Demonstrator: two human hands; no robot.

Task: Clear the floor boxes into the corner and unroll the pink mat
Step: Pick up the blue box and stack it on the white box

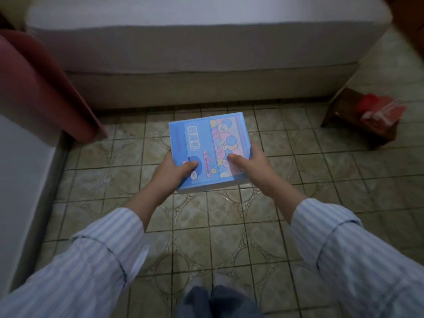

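Your left hand (174,171) and right hand (249,165) clamped on the blue box (207,148), thumbs on top, floor (206,226) beneath, bed (183,65) beyond your hands

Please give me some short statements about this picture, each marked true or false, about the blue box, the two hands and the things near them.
1. Both hands hold the blue box. True: the left hand grips its left near corner, the right hand its right near side.
2. The blue box lies flat on the tiled floor. False: it is held above the floor.
3. A small wooden stool with red things on it stands at the right. True.
4. The person's sleeves are plain black. False: they are pale with stripes.
5. The pink mat lies unrolled on the floor. False: no unrolled mat is in view.
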